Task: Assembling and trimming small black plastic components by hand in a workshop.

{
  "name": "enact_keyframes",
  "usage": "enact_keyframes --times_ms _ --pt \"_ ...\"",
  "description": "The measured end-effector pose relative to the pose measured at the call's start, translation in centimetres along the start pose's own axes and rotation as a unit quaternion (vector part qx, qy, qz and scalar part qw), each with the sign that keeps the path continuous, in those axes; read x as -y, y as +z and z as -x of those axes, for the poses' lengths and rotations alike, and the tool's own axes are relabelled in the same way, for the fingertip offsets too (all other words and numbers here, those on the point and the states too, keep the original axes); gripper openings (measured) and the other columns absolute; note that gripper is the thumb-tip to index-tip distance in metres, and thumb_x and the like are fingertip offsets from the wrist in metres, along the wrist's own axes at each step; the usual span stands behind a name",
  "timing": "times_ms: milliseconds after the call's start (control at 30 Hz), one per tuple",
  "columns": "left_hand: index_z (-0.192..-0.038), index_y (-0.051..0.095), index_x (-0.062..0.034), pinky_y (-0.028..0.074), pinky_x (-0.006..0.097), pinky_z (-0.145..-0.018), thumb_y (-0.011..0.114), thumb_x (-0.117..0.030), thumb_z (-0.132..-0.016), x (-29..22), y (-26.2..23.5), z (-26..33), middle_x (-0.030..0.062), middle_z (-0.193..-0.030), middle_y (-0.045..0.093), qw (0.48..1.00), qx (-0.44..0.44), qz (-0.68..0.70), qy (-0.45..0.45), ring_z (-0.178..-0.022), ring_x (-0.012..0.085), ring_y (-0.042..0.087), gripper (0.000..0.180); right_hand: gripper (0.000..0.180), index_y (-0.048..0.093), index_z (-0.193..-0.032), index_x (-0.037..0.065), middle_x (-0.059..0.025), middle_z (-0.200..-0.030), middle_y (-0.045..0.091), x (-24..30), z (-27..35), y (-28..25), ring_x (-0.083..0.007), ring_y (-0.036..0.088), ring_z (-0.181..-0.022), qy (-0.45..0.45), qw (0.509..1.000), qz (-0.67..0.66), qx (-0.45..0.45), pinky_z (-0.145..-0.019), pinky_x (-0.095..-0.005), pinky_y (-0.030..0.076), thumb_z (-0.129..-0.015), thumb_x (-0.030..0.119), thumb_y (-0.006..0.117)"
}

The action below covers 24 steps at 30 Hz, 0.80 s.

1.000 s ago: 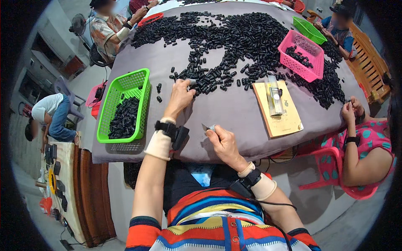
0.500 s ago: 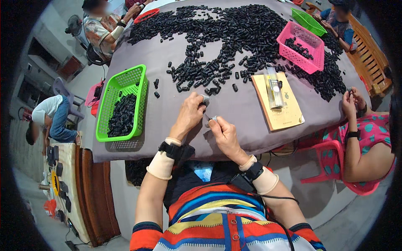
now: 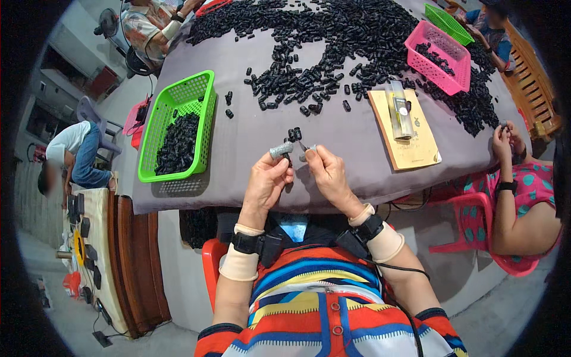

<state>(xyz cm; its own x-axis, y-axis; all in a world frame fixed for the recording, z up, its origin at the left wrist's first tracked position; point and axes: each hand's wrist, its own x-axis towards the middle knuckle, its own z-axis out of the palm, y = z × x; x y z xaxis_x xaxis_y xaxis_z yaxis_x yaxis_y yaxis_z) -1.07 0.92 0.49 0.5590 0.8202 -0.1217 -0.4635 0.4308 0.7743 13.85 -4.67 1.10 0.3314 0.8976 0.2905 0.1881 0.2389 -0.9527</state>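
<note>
My left hand (image 3: pixel 266 184) is closed, pinching a small black ribbed plastic piece (image 3: pixel 286 159) between thumb and fingers. Silver-grey tape (image 3: pixel 279 150) wraps its index finger. Close by on the right, my right hand (image 3: pixel 331 178) grips a small thin pointed tool (image 3: pixel 302 145). Its tip is directed toward the left hand's fingers, and most of its handle is hidden in the grip. Grey wrapping shows on a right finger too. Just beyond the fingertips, a couple of black pieces (image 3: pixel 294 134) lie on the grey tablecloth (image 3: pixel 238 137).
A green basket (image 3: pixel 209 128) partly filled with black pieces stands left. A large heap of black pieces (image 3: pixel 357 35) covers the far table. On the right are a yellow book (image 3: pixel 416 149) with a clear case (image 3: pixel 399 113) and a pink basket (image 3: pixel 455 62). Co-workers sit around the table.
My left hand has turned from knuckles up to show its thumb side. A couple of black pieces now show just beyond it. The whole view has shifted slightly.
</note>
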Motion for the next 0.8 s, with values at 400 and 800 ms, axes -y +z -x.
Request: enact_keyframes --times_ms 400,800 --pt "-0.104 0.057 -0.0007 0.047 0.024 -0.058 0.053 -0.005 -0.087 0.6 -0.7 0.5 0.0069 -0.087 0.059 0.998 0.001 0.064 0.005 -0.068 0.0132 0.056 0.018 0.026 0.048 -0.069 0.001 -0.0153 -0.057 0.048 0.8 0.3 -0.2 -0.0229 0.046 -0.048 -0.032 0.995 0.076 0.061 -0.045 -0.0353 0.035 -0.085 0.02 0.055" --pt "-0.111 0.056 -0.0026 0.045 0.022 -0.058 0.055 -0.005 -0.086 0.5 -0.8 0.8 0.0032 -0.087 0.06 0.999 0.01 0.049 0.006 -0.067 0.0098 0.054 0.025 0.023 0.052 -0.069 0.004 -0.0134 -0.065 0.054 1.3 0.7 0.0 -0.0327 0.055 -0.059 -0.127 0.971 0.179 0.091 -0.049 -0.04 0.041 -0.082 0.021 0.058"
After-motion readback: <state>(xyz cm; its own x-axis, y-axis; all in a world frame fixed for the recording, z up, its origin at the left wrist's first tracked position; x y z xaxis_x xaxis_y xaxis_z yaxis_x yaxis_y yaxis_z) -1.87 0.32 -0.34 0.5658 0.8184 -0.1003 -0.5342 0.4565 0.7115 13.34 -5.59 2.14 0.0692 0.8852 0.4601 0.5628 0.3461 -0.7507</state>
